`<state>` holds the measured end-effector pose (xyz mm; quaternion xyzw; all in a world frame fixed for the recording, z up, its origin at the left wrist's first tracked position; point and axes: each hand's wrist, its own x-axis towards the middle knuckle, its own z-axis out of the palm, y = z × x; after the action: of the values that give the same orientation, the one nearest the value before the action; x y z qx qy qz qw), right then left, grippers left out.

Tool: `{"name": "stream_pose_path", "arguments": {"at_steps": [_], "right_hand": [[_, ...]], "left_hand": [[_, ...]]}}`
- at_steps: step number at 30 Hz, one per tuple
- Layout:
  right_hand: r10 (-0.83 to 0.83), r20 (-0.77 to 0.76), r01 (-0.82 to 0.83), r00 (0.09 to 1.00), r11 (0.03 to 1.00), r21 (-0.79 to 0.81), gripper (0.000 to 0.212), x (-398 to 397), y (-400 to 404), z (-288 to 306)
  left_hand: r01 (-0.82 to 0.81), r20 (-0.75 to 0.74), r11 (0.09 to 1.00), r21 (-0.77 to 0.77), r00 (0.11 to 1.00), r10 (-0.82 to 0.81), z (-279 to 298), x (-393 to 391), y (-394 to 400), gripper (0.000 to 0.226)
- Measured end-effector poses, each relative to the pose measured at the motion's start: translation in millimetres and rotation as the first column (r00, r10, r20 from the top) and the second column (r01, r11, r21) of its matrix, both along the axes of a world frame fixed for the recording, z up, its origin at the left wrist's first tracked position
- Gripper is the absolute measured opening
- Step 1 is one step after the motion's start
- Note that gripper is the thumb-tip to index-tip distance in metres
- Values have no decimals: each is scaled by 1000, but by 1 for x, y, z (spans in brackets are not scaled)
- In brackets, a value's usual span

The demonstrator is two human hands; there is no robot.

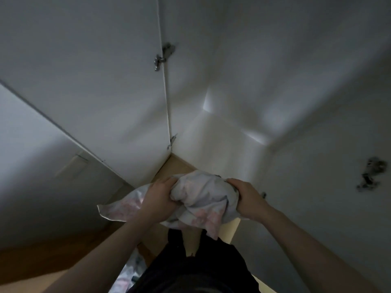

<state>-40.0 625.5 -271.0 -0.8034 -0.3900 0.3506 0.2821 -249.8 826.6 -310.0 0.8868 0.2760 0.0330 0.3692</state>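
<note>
Closest in, low at the person's feet, a heap of patterned fabric (124,278) lies on the wooden floor (42,261), partly hidden by their dark clothing (196,267). Whether it belongs to the same load I cannot tell.

Above that, both bare forearms reach forward and meet on a crumpled floral cloth (203,197), pale with pink blotches. The left hand (160,199) has its fingers curled tight into the cloth's left side, and a loose corner hangs out beyond the wrist. The right hand (247,199) grips the other end, its fingers buried in the folds. The cloth is held in the air between them at about waist height, bunched up, not folded, right at the mouth of an open white wardrobe (232,92).

Beyond the hands the wardrobe's inside looks bare and glossy, with a couple of light patches on its back panel. Its left door (84,81) stands swung open on a metal hinge (165,56), and a blurred hinge (370,176) shows on the right side.

By my reading the job is about halfway: the cloth is gathered and brought to the opening, but it has not yet gone inside, and setting it down and letting go are left.
</note>
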Motion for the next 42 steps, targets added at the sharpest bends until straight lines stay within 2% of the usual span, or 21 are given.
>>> {"name": "stream_pose_path", "arguments": {"at_steps": [4, 8, 11, 14, 17, 20, 24, 26, 28, 31, 35, 37, 39, 42], "right_hand": [[139, 20, -138, 990, 990, -30, 44, -15, 21, 19], [316, 49, -315, 948, 949, -31, 45, -28, 46, 29], [437, 74, -439, 896, 898, 10, 45, -42, 67, 40], [545, 94, -551, 833, 833, 44, 42, -62, 80, 54], [615, 109, -624, 781, 774, 107, 42, -78, 88, 63], [671, 162, -689, 724, 715, 119, 37, -96, 88, 67], [713, 198, -739, 673, 662, 125, 36, -122, 80, 71], [728, 188, -751, 660, 647, 131, 33, -133, 74, 76], [729, 183, -751, 660, 646, 136, 38, -142, 72, 83], [701, 157, -718, 696, 684, 130, 51, -151, 71, 96], [652, 141, -667, 745, 736, 116, 42, -154, 70, 108], [601, 132, -615, 789, 777, 136, 32, -153, 63, 114], [560, 131, -575, 818, 806, 143, 32, -152, 51, 121], [522, 114, -534, 845, 833, 146, 30, -147, 37, 131]], "left_hand": [[-95, -179, 994, 57, 978, 104, 13, -32, 0, 72], [-268, -173, 955, 128, 942, 287, 33, -71, -13, 72], [-461, -164, 870, 172, 858, 487, 45, -105, -32, 65], [-666, -120, 723, 183, 715, 689, 58, -135, -58, 54], [-814, -78, 575, 81, 570, 818, 76, -154, -86, 43], [-892, -105, 427, -150, 444, 890, 95, -163, -118, 39], [-855, -204, 264, -446, 384, 901, 109, -175, -155, 62], [-826, -220, 214, -522, 372, 902, 114, -182, -167, 76], [-846, -190, 256, -467, 379, 905, 124, -187, -170, 77], [-894, -111, 360, -266, 400, 910, 139, -199, -153, 69], [-850, 22, 526, 27, 527, 850, 182, -204, -90, 58], [-802, 117, 592, 80, 597, 794, 210, -195, -49, 58], [-749, 192, 654, 106, 661, 726, 235, -179, -8, 62], [-675, 192, 726, 130, 736, 649, 265, -147, 53, 78]]}}
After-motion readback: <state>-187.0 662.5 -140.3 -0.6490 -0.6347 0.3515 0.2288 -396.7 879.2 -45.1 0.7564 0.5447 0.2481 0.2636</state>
